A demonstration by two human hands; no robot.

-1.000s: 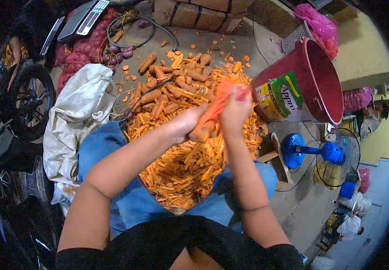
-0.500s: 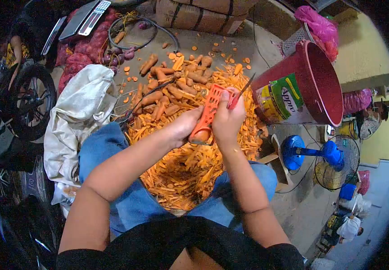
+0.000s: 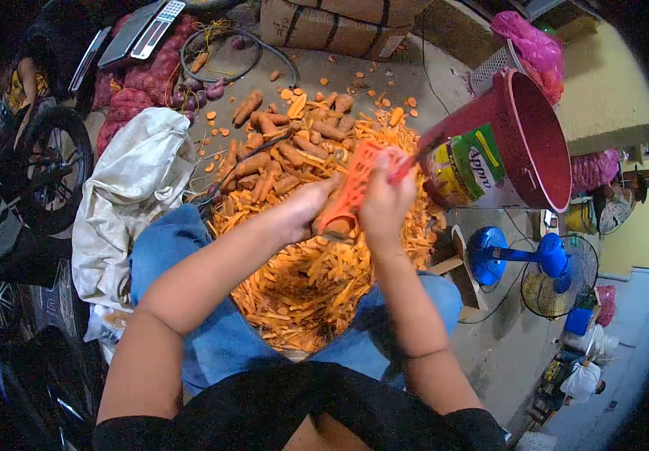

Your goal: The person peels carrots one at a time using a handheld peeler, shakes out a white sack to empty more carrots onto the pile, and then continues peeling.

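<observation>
Above a heap of orange carrot peelings and slices (image 3: 294, 293), my right hand (image 3: 386, 204) is closed on an orange-red perforated grater (image 3: 356, 184) and a red-handled knife (image 3: 398, 174), whose blade is blurred. My left hand (image 3: 306, 209) is closed round a carrot (image 3: 335, 228) that lies behind and below the grater's lower end. Whole carrots (image 3: 330, 131) lie on the far part of the heap. Both hands are slightly smeared by motion.
A tilted red bucket (image 3: 463, 124) lies right of the heap, with a blue fan (image 3: 553, 255) nearer me. At left are a white sack (image 3: 125, 199), red net sacks (image 3: 148, 79) and a motorbike wheel (image 3: 54, 169). Boxes (image 3: 332, 30) stand behind.
The grater and the knife have tilted a little, and the knife blade has swung toward the bucket. Both hands have shifted slightly; the carrot shows more below the grater.
</observation>
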